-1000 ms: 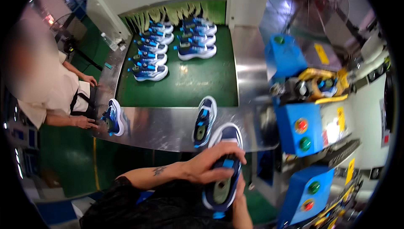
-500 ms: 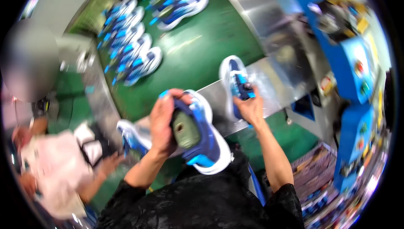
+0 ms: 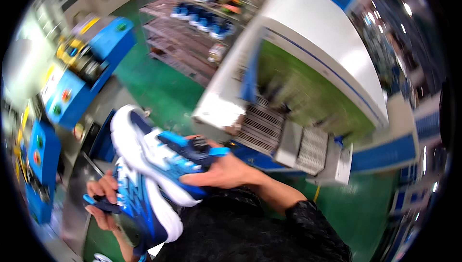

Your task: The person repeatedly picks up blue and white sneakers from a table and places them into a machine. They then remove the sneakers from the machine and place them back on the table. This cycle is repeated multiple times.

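Note:
My left hand [image 3: 105, 192] is closed on a blue and white sneaker [image 3: 134, 199], fingers at its tongue and ankle opening. My right hand [image 3: 224, 169] grips a second sneaker [image 3: 166, 153] at the collar, thumb along its side and fingers by the dark tongue. It has a white sole and bright blue tabs. Both sneakers are held in front of my body, tilted and side by side, and the right one overlaps the upper part of the left one. Part of the left sneaker's toe is hidden behind the right one.
Ahead stands a wire rack [image 3: 192, 45] with several shoes on its shelves. At the right is a large white machine [image 3: 317, 16] with a slatted conveyor [image 3: 262, 125] at its opening. Blue control boxes [image 3: 62, 96] line the left, above a metal bench [image 3: 77, 199]. The floor [image 3: 159, 86] is green.
My view has swung right, from the green belt with rows of shoes to the rack and white machine. The right sneaker has been lifted off the metal ledge and brought beside the left one.

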`<state>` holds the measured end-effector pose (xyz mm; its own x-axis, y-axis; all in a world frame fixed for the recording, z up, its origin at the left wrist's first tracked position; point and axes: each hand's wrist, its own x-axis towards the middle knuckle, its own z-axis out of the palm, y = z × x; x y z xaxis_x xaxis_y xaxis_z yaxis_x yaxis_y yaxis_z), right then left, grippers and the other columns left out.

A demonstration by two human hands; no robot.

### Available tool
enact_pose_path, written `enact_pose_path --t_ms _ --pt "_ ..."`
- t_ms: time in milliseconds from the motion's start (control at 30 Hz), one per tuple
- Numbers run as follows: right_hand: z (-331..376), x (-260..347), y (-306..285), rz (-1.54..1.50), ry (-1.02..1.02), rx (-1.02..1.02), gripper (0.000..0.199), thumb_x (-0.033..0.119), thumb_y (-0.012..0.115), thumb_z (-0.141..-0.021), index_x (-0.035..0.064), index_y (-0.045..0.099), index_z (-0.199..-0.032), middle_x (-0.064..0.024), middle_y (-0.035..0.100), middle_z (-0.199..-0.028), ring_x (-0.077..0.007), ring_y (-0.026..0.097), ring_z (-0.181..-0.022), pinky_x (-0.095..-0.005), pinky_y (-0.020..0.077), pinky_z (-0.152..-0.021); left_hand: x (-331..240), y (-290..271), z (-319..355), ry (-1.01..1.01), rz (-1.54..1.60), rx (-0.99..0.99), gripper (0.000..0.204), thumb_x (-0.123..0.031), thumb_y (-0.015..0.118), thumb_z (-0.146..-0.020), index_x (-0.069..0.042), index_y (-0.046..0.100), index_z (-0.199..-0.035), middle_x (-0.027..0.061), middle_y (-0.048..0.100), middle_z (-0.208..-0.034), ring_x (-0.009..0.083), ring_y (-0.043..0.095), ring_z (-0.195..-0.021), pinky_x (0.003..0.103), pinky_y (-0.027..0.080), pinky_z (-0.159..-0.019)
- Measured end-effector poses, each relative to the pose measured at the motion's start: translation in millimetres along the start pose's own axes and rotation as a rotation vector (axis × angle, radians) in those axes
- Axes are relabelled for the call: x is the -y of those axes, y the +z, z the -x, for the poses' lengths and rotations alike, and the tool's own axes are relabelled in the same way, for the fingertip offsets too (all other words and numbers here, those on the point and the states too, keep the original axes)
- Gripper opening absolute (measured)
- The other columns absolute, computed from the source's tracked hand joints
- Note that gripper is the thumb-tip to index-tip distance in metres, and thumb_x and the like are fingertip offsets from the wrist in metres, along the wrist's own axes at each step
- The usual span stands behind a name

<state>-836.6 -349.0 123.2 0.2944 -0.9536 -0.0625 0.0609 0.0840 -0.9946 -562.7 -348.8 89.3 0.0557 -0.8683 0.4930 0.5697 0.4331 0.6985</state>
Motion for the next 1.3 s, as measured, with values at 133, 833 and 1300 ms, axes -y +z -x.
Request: enact_pose_path --t_ms 133,833,1300 --pt "153 -5 -160 0.076 0.073 -0.573 0.071 0.009 0.082 -0.072 0.0017 0.047 -0.133 -0.0089 0.063 -0.113 -0.0156 0.059 -0.101 -0.031 0.0473 -0.092 109 146 -31 -0.454 0.136 0.228 0.028 -0.028 0.066 -0.069 -0.011 0.044 -0.075 0.0031 0.056 -0.06 0.0216 0.053 -0.07 0.041 0.032 -0.1" --pt "26 6 -28 0.434 -0.791 0.008 0.02 0.005 0.063 -0.086 0.0001 0.062 -0.106 -0.0037 0.066 -0.086 -0.0123 0.061 -0.075 -0.0302 0.0505 -0.064 144 101 66 -0.214 -0.917 0.688 0.025 -0.018 0.061 -0.084 -0.009 0.061 -0.108 0.0075 0.064 -0.102 0.0245 0.061 -0.097 0.039 0.043 -0.083" --pt "-54 -185 501 0.884 -0.337 1.776 0.078 0.015 0.078 -0.075 -0.004 0.038 -0.139 -0.0218 0.048 -0.136 -0.032 0.046 -0.128 -0.0422 0.0411 -0.102 33 -65 498 -0.665 -1.323 -2.867 0.023 -0.008 0.059 -0.073 -0.004 0.058 -0.095 0.0127 0.057 -0.1 0.0326 0.055 -0.094 0.046 0.041 -0.08"
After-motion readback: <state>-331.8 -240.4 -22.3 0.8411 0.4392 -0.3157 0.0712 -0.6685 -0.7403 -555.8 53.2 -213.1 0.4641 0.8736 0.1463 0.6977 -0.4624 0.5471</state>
